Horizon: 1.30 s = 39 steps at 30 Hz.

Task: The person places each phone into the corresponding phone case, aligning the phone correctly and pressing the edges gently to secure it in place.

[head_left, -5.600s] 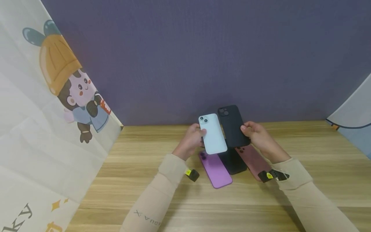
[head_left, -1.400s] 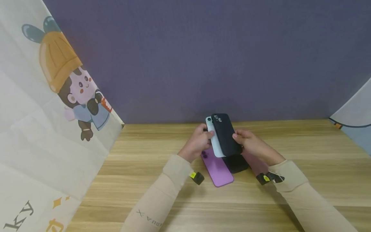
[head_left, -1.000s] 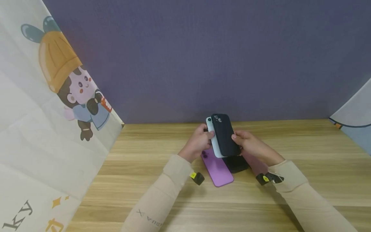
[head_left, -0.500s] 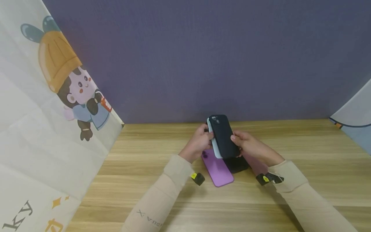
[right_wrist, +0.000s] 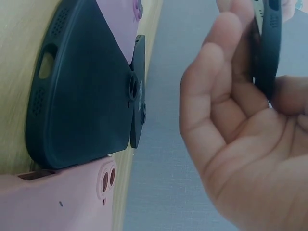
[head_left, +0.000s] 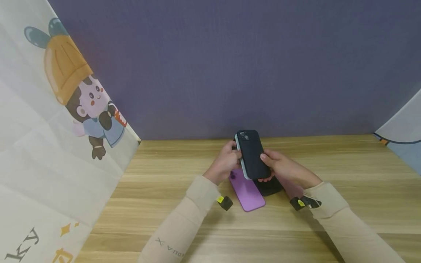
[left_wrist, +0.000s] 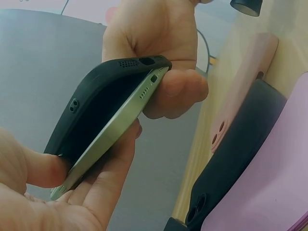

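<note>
A black phone case (head_left: 253,157) is held over a pale, light-coloured phone (left_wrist: 114,126), hiding most of its back in the head view. The left wrist view shows them joined near one end and along the far edge, with a wedge-shaped gap between. My left hand (head_left: 225,162) pinches the phone's left side, its thumb against the case edge. My right hand (head_left: 287,167) grips the case's lower right side, thumb on its back and fingers curled underneath. Both hands hold the pair raised above the table.
Below lie a purple phone or case (head_left: 247,192), another black case (head_left: 268,187) and a pink case (head_left: 291,187), close together on the wooden table (head_left: 158,190). Another dark, flat item (right_wrist: 138,91) shows in the right wrist view. A dark purple-blue wall (head_left: 210,69) stands behind.
The black case, earlier beside the pale phone, has moved left over it and now covers nearly all its back. The right hand has shifted slightly left; its fingers now show beneath the case.
</note>
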### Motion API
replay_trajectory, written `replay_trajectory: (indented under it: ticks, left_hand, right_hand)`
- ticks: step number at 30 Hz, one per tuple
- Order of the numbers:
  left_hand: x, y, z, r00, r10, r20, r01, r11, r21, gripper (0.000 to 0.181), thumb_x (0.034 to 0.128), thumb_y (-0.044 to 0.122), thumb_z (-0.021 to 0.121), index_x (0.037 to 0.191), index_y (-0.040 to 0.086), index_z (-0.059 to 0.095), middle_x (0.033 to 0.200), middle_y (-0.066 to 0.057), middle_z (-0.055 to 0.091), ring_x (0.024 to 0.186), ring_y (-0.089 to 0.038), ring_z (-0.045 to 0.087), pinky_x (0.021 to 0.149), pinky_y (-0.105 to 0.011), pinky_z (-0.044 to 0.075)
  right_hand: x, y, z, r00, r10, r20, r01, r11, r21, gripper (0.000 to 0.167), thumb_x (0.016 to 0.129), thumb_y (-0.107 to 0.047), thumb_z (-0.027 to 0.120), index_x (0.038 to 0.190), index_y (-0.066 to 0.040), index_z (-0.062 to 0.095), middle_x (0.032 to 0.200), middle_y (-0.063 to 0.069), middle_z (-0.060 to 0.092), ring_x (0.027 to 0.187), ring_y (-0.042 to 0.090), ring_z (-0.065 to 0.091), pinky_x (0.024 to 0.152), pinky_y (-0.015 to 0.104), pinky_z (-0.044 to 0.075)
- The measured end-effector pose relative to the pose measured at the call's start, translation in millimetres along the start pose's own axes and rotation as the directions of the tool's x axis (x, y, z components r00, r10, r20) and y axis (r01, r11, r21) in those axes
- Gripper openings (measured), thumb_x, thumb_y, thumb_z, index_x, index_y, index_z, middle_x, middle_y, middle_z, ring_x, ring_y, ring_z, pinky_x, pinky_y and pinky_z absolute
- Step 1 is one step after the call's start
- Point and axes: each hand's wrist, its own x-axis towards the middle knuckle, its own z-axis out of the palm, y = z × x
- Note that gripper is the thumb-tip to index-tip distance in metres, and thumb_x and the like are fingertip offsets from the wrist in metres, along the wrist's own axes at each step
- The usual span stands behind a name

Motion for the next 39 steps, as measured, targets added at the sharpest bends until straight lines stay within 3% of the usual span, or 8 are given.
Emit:
replay_trajectory:
  ticks: [8, 18, 23, 28, 39]
  left_hand:
    - [-1.9, 2.2, -1.6, 1.0, -0.005, 0.016, 0.005, 1.0, 0.002, 0.019, 0.1077, 0.009, 0.041, 0.125, 0.003, 0.048, 0.12, -0.024, 0.068, 0.089, -0.022, 0.07, 0.086, -0.042, 0.06]
    - [0.4, 3.2, -2.3, 1.0, -0.018, 0.024, 0.018, 1.0, -0.017, 0.027, 0.1109, 0.014, 0.035, 0.13, 0.001, 0.049, 0.122, -0.025, 0.066, 0.104, -0.038, 0.072, 0.097, -0.052, 0.058]
    - [1.0, 3.3, -1.6, 0.999, -0.029, 0.014, 0.029, 0.999, -0.027, 0.025, 0.1119, 0.019, 0.035, 0.123, 0.004, 0.051, 0.115, -0.021, 0.066, 0.098, -0.036, 0.073, 0.095, -0.052, 0.059]
    - [1.1, 2.1, -0.8, 0.999, -0.033, 0.012, 0.034, 0.999, -0.023, 0.022, 0.1123, 0.024, 0.037, 0.116, 0.006, 0.05, 0.118, -0.024, 0.068, 0.105, -0.04, 0.073, 0.095, -0.054, 0.058]
    - [4.6, 0.0, 0.8, 1.0, -0.023, -0.011, 0.023, 1.0, 0.003, 0.025, 0.1082, 0.019, 0.051, 0.124, 0.0, 0.051, 0.116, -0.029, 0.071, 0.106, -0.04, 0.073, 0.088, -0.044, 0.062]
  right_hand:
    - [-0.4, -0.4, 1.1, 1.0, -0.009, 0.01, 0.008, 1.0, 0.026, 0.046, 0.114, -0.023, 0.03, 0.142, 0.013, 0.035, 0.084, 0.015, 0.071, 0.075, 0.023, 0.071, 0.068, 0.046, 0.061]
    - [1.7, 0.8, -0.3, 1.0, -0.008, -0.004, 0.008, 1.0, 0.007, 0.044, 0.114, -0.024, 0.031, 0.136, 0.013, 0.038, 0.078, 0.012, 0.07, 0.067, 0.02, 0.068, 0.064, 0.046, 0.061]
    - [4.0, 3.4, 0.1, 1.0, -0.014, -0.004, 0.014, 1.0, -0.012, 0.041, 0.114, -0.022, 0.032, 0.132, 0.014, 0.04, 0.074, 0.012, 0.071, 0.062, 0.019, 0.067, 0.061, 0.045, 0.06]
    - [4.6, 5.1, -0.7, 1.0, -0.008, -0.002, 0.008, 1.0, -0.025, 0.042, 0.114, -0.024, 0.033, 0.134, 0.012, 0.041, 0.075, 0.012, 0.071, 0.062, 0.019, 0.067, 0.061, 0.043, 0.06]
    - [8.4, 5.7, -2.7, 1.0, -0.021, 0.009, 0.021, 0.999, -0.039, 0.039, 0.113, -0.024, 0.035, 0.125, 0.012, 0.046, 0.072, 0.01, 0.07, 0.058, 0.017, 0.066, 0.058, 0.042, 0.059]
